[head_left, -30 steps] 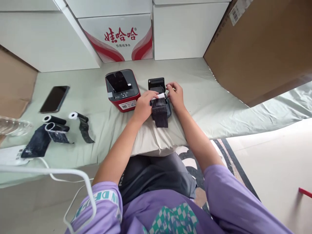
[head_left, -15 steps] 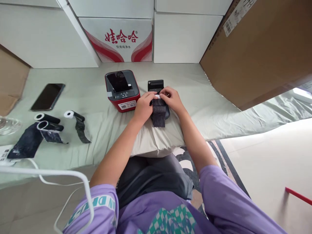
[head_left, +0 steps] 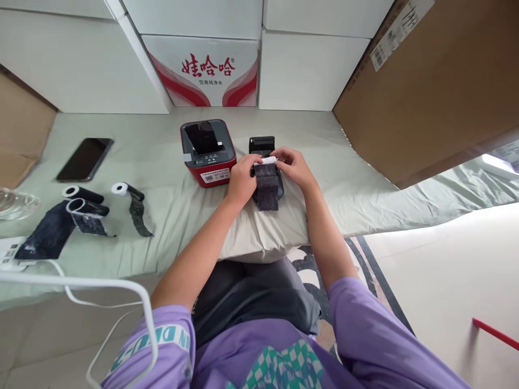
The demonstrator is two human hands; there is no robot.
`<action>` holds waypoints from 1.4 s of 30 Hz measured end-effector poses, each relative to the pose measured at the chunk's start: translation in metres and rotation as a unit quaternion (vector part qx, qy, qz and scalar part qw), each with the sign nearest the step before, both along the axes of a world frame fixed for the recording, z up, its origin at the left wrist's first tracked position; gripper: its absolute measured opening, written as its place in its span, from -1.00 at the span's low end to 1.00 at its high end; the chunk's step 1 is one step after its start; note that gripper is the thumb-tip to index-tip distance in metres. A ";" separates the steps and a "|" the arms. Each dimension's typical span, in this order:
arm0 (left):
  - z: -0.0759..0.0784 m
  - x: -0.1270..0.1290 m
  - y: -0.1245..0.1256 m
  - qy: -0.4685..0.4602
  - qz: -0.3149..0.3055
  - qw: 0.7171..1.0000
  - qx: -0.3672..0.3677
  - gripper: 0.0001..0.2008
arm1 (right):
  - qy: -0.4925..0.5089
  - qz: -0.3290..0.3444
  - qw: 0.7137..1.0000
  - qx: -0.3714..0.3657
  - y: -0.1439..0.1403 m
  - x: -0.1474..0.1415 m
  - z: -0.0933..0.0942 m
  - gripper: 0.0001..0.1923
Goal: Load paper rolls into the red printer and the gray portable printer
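Observation:
A small black device (head_left: 261, 143) with its lid raised lies on the cloth-covered table. Across its middle is a slim white roll (head_left: 268, 160), and a dark, creased strip (head_left: 267, 189) hangs from it toward me. My left hand (head_left: 243, 175) pinches the roll's left end between thumb and fingers. At the opposite end, my right hand (head_left: 294, 163) has its fingertips closed on the roll. Just left of my hands stands a red and black label printer (head_left: 208, 154) with a dark sheet lying on its top.
On the left side lie a phone (head_left: 85, 159), several dark ribbon rolls (head_left: 83, 194) with white cores, a clear cup (head_left: 18, 204) and a white cable (head_left: 97, 282). White boxes (head_left: 312, 70) line the back. A large brown carton (head_left: 438, 92) stands at the right.
My fingers have drawn slightly apart along the white roll, so more of it shows between them. The camera view has shifted a little; the table items stay put.

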State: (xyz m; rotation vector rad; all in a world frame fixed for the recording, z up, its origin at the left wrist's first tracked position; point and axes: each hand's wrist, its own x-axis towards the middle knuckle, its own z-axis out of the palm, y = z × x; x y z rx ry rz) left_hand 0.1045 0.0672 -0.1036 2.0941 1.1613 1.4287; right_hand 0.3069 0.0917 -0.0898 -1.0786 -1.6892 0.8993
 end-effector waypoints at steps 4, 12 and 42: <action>-0.001 0.002 -0.001 0.006 0.011 1.000 -0.002 -0.75 | 0.006 -0.005 1.000 0.004 0.001 0.001 -0.002 -0.72; -0.004 0.005 0.000 0.003 0.034 0.999 -0.011 -0.74 | 0.036 -0.010 0.999 -0.016 0.005 0.005 -0.005 -0.53; 0.000 -0.002 -0.003 0.019 -0.003 1.000 0.011 -0.67 | -0.011 -0.049 0.997 0.051 -0.002 -0.012 -0.008 -0.31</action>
